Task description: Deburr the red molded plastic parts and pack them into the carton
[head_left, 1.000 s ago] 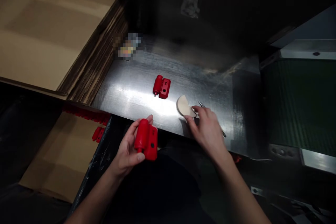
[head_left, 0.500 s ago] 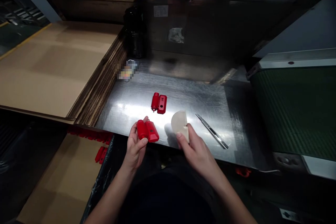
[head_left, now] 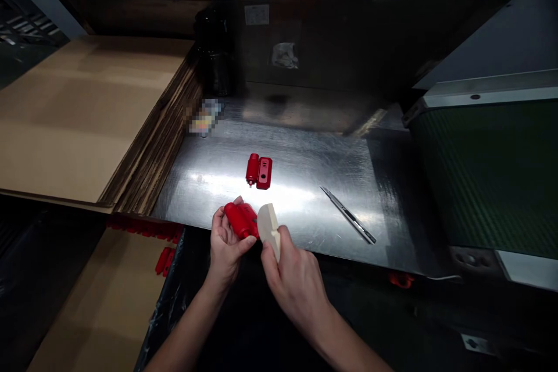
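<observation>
Where left hand (head_left: 225, 249) is: grip curled round red piece (head_left: 238, 221)
Right hand (head_left: 299, 279): grip pinching pale block (head_left: 267, 225), red piece's 3 o'clock
Knife (head_left: 347, 215): on counter (head_left: 300, 174), right hand's 1 o'clock

My left hand (head_left: 226, 247) holds a red part (head_left: 240, 221); my right hand (head_left: 296, 273) brings a pale rounded piece (head_left: 268, 226) against its side. A knife (head_left: 347, 215) lies on the metal counter (head_left: 300, 168).
</observation>
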`<state>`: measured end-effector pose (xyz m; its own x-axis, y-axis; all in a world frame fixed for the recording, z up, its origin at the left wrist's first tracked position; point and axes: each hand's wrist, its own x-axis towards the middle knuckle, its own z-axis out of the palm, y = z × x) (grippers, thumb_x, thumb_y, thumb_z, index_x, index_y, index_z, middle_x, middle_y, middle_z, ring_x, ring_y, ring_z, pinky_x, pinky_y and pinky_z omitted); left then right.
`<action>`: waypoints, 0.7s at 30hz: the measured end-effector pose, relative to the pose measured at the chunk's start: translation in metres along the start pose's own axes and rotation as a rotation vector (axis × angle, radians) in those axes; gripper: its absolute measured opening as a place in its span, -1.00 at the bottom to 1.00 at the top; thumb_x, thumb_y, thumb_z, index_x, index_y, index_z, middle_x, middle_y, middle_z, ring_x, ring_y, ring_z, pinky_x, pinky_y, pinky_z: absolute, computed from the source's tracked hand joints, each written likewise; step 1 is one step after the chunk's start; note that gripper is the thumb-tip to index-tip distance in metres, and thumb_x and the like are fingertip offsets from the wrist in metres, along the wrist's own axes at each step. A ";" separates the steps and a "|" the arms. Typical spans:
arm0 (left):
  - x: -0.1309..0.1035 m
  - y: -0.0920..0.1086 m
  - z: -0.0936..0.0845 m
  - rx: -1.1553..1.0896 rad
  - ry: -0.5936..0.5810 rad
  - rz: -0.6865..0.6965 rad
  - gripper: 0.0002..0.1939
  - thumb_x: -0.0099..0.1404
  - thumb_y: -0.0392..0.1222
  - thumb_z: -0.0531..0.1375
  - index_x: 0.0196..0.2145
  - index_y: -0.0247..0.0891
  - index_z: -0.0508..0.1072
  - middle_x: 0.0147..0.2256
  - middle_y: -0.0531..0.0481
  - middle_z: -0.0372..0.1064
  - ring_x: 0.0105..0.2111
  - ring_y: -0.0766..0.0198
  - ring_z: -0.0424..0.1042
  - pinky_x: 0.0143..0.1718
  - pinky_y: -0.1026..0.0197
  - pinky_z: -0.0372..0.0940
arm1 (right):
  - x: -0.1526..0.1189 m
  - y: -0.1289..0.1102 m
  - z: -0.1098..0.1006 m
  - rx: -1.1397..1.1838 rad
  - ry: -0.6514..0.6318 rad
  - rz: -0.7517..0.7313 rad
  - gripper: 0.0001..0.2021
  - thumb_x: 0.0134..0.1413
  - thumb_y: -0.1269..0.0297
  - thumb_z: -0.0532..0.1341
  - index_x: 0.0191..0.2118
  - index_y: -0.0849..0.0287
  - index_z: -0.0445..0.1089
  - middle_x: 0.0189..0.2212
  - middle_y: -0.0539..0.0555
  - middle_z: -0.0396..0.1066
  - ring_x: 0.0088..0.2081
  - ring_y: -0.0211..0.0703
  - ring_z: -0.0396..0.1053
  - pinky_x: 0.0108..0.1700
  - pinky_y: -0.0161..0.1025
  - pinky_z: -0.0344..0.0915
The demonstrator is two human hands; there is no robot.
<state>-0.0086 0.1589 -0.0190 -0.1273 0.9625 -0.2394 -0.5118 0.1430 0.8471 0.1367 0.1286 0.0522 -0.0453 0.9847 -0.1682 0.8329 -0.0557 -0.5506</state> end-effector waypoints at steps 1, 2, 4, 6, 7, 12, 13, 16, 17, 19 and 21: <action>0.000 0.000 0.000 0.011 0.008 0.000 -0.07 -0.10 -0.19 0.64 0.14 -0.09 0.28 0.39 -0.31 0.25 0.36 -0.20 0.33 0.24 -0.07 0.42 | 0.000 0.001 0.000 -0.017 0.018 0.024 -0.81 0.43 0.26 -0.03 -0.10 0.15 0.30 -0.58 0.06 0.50 -0.60 -0.01 0.47 -0.50 -0.18 -0.01; 0.000 0.000 0.000 0.020 0.014 -0.003 -0.06 -0.10 -0.18 0.64 0.15 -0.09 0.28 0.39 -0.32 0.24 0.37 -0.22 0.31 0.24 -0.08 0.42 | 0.000 0.001 0.000 -0.023 0.025 0.035 -0.81 0.43 0.26 -0.03 -0.09 0.15 0.30 -0.58 0.06 0.51 -0.60 -0.01 0.48 -0.50 -0.19 -0.01; 0.000 0.000 0.000 0.024 0.012 -0.016 -0.06 -0.10 -0.16 0.64 0.16 -0.10 0.27 0.40 -0.34 0.22 0.37 -0.25 0.30 0.24 -0.11 0.41 | -0.002 0.001 -0.001 -0.008 0.004 0.020 -0.82 0.43 0.27 -0.02 -0.10 0.15 0.30 -0.59 0.02 0.49 -0.61 -0.04 0.47 -0.51 -0.20 -0.01; -0.001 0.002 0.001 0.021 0.001 -0.029 -0.08 -0.08 -0.16 0.64 0.15 -0.09 0.27 0.40 -0.33 0.21 0.38 -0.24 0.29 0.26 -0.12 0.39 | -0.003 0.000 -0.002 0.005 -0.021 0.000 -0.83 0.42 0.28 -0.02 -0.11 0.14 0.30 -0.61 0.00 0.47 -0.62 -0.05 0.46 -0.52 -0.20 -0.01; -0.001 0.002 0.001 0.024 -0.003 -0.029 -0.08 -0.07 -0.18 0.64 0.14 -0.09 0.27 0.41 -0.33 0.21 0.39 -0.23 0.28 0.27 -0.13 0.38 | -0.003 -0.001 -0.003 0.004 -0.023 0.002 -0.82 0.42 0.28 -0.03 -0.11 0.15 0.30 -0.61 0.01 0.47 -0.62 -0.04 0.47 -0.52 -0.20 0.00; 0.000 0.002 0.000 0.033 -0.007 -0.020 -0.07 -0.09 -0.20 0.64 0.14 -0.08 0.26 0.40 -0.32 0.23 0.38 -0.24 0.29 0.30 -0.16 0.35 | -0.003 -0.005 -0.004 0.001 -0.035 -0.002 -0.83 0.39 0.29 -0.02 -0.12 0.15 0.30 -0.63 0.00 0.45 -0.62 -0.02 0.47 -0.53 -0.20 0.03; 0.000 0.001 0.000 0.031 -0.009 -0.020 -0.06 -0.09 -0.20 0.64 0.14 -0.08 0.26 0.39 -0.32 0.23 0.37 -0.24 0.30 0.30 -0.17 0.35 | -0.003 -0.006 -0.004 0.002 -0.037 -0.011 -0.84 0.38 0.30 0.00 -0.13 0.14 0.30 -0.64 -0.01 0.44 -0.63 -0.03 0.47 -0.54 -0.20 0.03; 0.000 0.000 -0.001 0.036 -0.008 -0.014 -0.05 -0.10 -0.21 0.64 0.14 -0.08 0.24 0.39 -0.33 0.23 0.37 -0.24 0.30 0.31 -0.17 0.34 | -0.003 -0.006 -0.003 -0.014 -0.004 -0.005 -0.82 0.40 0.30 -0.01 -0.10 0.15 0.31 -0.61 0.02 0.47 -0.62 -0.03 0.48 -0.53 -0.20 0.05; 0.000 0.000 0.000 0.039 -0.006 -0.014 -0.05 -0.10 -0.21 0.64 0.14 -0.08 0.24 0.39 -0.33 0.23 0.38 -0.24 0.30 0.31 -0.17 0.34 | -0.004 -0.006 -0.002 -0.014 -0.001 -0.007 -0.82 0.40 0.30 -0.01 -0.08 0.16 0.31 -0.61 0.02 0.48 -0.62 -0.03 0.48 -0.54 -0.20 0.05; 0.000 0.000 0.001 0.040 0.002 -0.016 -0.04 -0.10 -0.20 0.64 0.15 -0.09 0.24 0.40 -0.34 0.21 0.38 -0.25 0.29 0.31 -0.18 0.34 | -0.005 -0.006 -0.001 0.000 -0.018 -0.027 -0.82 0.39 0.30 -0.01 -0.09 0.15 0.31 -0.63 0.00 0.46 -0.63 -0.03 0.47 -0.54 -0.20 0.06; -0.001 0.000 0.001 0.045 0.008 -0.016 -0.04 -0.11 -0.20 0.65 0.15 -0.09 0.24 0.41 -0.35 0.19 0.38 -0.26 0.28 0.31 -0.18 0.34 | -0.005 -0.005 -0.001 -0.002 -0.017 -0.025 -0.81 0.39 0.29 -0.03 -0.11 0.15 0.31 -0.63 0.01 0.46 -0.63 -0.01 0.48 -0.54 -0.19 0.07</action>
<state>-0.0076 0.1586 -0.0180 -0.1264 0.9583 -0.2563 -0.4747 0.1684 0.8639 0.1331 0.1238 0.0563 -0.0750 0.9829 -0.1683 0.8327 -0.0312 -0.5529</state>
